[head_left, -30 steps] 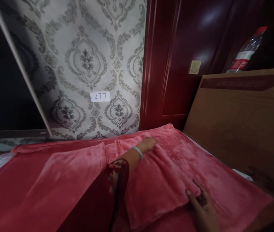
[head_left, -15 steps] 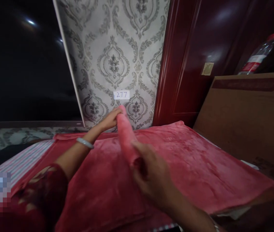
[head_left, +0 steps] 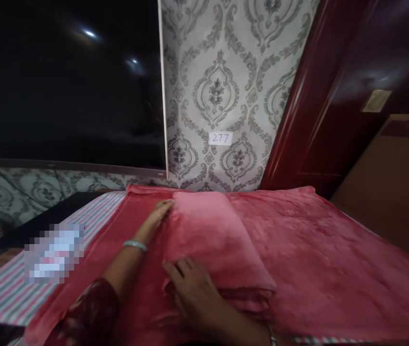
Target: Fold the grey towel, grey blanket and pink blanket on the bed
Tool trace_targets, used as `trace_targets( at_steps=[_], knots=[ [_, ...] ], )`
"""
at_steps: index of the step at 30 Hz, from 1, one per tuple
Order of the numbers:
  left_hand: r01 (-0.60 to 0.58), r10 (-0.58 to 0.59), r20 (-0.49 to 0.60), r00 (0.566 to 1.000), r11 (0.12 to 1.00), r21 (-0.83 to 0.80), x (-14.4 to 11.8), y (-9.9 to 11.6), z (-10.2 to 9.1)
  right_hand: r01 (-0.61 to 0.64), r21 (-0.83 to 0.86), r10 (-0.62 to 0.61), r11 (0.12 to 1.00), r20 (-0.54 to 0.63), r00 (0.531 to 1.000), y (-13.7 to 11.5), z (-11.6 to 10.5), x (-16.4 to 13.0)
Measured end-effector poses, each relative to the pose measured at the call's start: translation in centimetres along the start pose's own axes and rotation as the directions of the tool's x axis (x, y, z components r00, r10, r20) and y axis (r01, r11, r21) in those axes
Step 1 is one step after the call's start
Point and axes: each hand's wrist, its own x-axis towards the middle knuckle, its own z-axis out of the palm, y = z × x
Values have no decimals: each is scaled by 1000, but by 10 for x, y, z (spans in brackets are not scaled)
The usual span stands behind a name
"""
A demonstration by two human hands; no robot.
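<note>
A pink plush blanket (head_left: 211, 235) lies folded in thick layers on a wider pink plush spread (head_left: 319, 250). At the folded blanket's far left edge, my left hand (head_left: 161, 211) has its fingers bent around the border; the fingertips are partly hidden. My right hand (head_left: 193, 288) rests on the near left part of the folded blanket, palm down, with thumb and fingers apart. The stacked layers show along the near edge, to the right of that hand.
A large black television (head_left: 67, 86) fills the upper left, above a striped cloth (head_left: 13, 295). Behind the spread stands a patterned wall with a paper label (head_left: 220, 138) reading 277. A cardboard box (head_left: 391, 187) stands at the right, beside a dark red door frame (head_left: 294, 96).
The blanket part that both hands held raised now lies flat in a folded stack. My hands have come down to its left edge, the right one loosened. The view has turned left.
</note>
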Motion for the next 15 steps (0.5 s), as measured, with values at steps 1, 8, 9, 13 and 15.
trace_targets(
  at_steps=[1, 8, 9, 13, 15],
  knots=[
    [9, -9, -25, 1000, 1000, 4, 5, -1, 2, 5, 2, -5, 1000, -9, 1000, -1, -5, 1],
    [-42, 48, -148, 988, 998, 38, 11, -7, 1, 70, 14, -69, 997, -79, 994, -18, -28, 2],
    [-36, 42, -157, 987, 999, 36, 7, -11, -3, 79, 26, -77, 997, -57, 995, -19, -25, 0],
    [36, -33, -166, 986, 999, 11, -4, -29, -20, 65, 55, -66, 996, 16, 998, -20, -10, -13],
    [64, -66, -160, 985, 998, -15, -3, -34, -27, 50, 80, -53, 996, 32, 998, -20, -9, -18]
  ],
)
